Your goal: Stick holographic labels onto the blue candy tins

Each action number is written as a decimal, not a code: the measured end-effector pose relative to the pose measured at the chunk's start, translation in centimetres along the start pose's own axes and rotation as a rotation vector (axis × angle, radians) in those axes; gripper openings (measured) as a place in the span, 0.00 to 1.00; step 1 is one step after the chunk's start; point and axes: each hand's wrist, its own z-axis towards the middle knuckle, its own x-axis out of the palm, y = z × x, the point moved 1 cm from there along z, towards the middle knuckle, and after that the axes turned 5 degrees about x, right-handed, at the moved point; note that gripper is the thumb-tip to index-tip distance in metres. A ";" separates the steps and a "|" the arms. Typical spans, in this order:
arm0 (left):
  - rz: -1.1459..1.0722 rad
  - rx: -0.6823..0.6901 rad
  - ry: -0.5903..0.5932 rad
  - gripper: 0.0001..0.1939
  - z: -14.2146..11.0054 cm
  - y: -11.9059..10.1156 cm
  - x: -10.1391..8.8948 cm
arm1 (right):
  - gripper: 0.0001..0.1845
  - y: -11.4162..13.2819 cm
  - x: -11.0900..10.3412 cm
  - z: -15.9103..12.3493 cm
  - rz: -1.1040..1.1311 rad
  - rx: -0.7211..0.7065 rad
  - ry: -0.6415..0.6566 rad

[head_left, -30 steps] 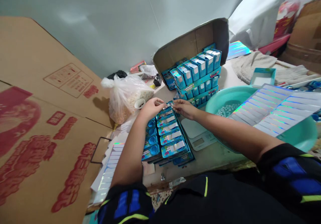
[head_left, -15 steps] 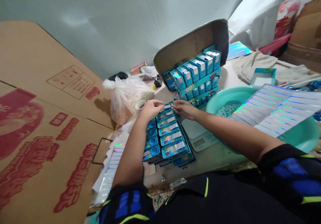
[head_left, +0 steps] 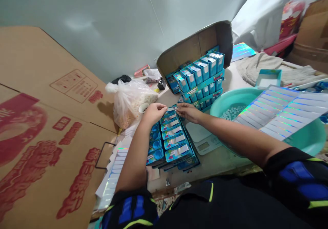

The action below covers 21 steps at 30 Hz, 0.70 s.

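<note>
My left hand (head_left: 155, 112) and my right hand (head_left: 189, 112) meet over the far end of a row of small blue candy boxes (head_left: 174, 140). Between them a short silver sticker strip (head_left: 171, 109) spans the top of the farthest box. Fingers of both hands are pinched at its two ends. Nearer boxes in this row each carry a similar silver strip across the top. Left of the row, another line of blue packs (head_left: 155, 143) shows round blue openings. My fingertips are small in view, so their exact contact is hard to see.
Right of the boxes lies a white scale (head_left: 205, 143), beside a turquoise basin (head_left: 217, 102) holding small pale pieces and sticker sheets (head_left: 284, 109). Filled display trays (head_left: 202, 82) are stacked behind, against an open carton (head_left: 179, 51). A large carton (head_left: 51, 119) and plastic bag (head_left: 128, 99) stand left.
Both hands stay at the farthest box, with only slight finger movement around the sticker strip. The view has shifted slightly.
</note>
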 end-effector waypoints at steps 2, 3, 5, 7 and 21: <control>0.036 0.013 0.009 0.15 0.0 0.0 0.0 | 0.13 0.0 0.0 0.0 0.003 -0.001 0.000; 0.047 0.018 0.011 0.15 0.0 0.0 0.0 | 0.13 0.0 0.0 0.0 0.004 -0.001 0.001; 0.059 0.032 0.012 0.15 0.1 0.1 0.1 | 0.14 0.0 0.0 0.0 0.004 -0.003 0.003; 0.057 0.051 0.009 0.15 0.2 0.3 0.1 | 0.15 -0.1 -0.1 0.0 0.003 -0.004 0.007; -0.095 0.158 0.032 0.19 0.3 0.1 0.4 | 0.11 0.0 -0.3 0.0 -0.072 0.073 0.057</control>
